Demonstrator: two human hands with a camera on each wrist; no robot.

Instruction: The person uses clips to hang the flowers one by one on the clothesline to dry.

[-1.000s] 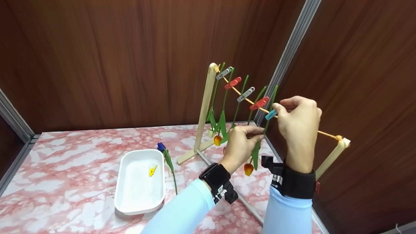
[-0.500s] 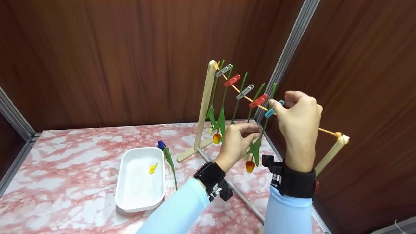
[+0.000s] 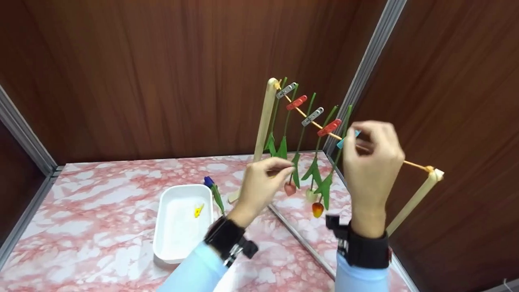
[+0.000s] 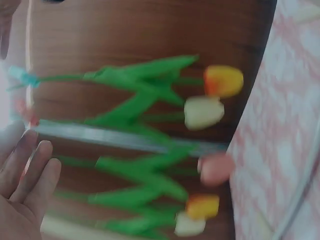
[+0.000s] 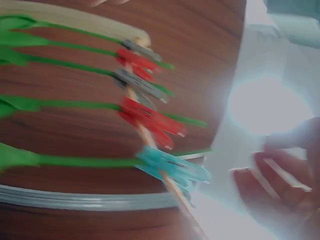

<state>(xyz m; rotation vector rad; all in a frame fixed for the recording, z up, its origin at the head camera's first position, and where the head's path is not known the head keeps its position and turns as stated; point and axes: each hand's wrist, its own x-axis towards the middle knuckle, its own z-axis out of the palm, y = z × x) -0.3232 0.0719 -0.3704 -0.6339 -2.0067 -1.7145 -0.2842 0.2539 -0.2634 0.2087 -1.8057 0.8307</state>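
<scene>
A blue clothespin point(image 5: 172, 167) clamps the green stem of an orange-yellow tulip point(image 3: 318, 209) to a thin cord, and the flower hangs head down. Right beside that clothespin is my right hand point(image 3: 375, 162); in the right wrist view its loosely bent fingers point(image 5: 280, 180) are apart from it and hold nothing. My left hand point(image 3: 261, 184) is in the air left of the hanging flowers, thumb and fingers slightly parted, nothing between them. Red clothespins point(image 3: 329, 127) and grey clothespins point(image 3: 312, 117) hold more tulips, among them a pink tulip point(image 4: 216, 168) and a cream tulip point(image 4: 204, 113).
The cord runs between a wooden post point(image 3: 265, 117) at the back and another post point(image 3: 417, 200) at the right. A white tray point(image 3: 158, 231) with a yellow clothespin point(image 3: 198, 210) stands on the marbled table point(image 3: 101, 219). Beside it lies a blue tulip point(image 3: 209, 181).
My left hand has let go of the orange-yellow tulip's stem and moved left and down. The right hand's fingers have loosened from the blue clothespin, which stays on the cord.
</scene>
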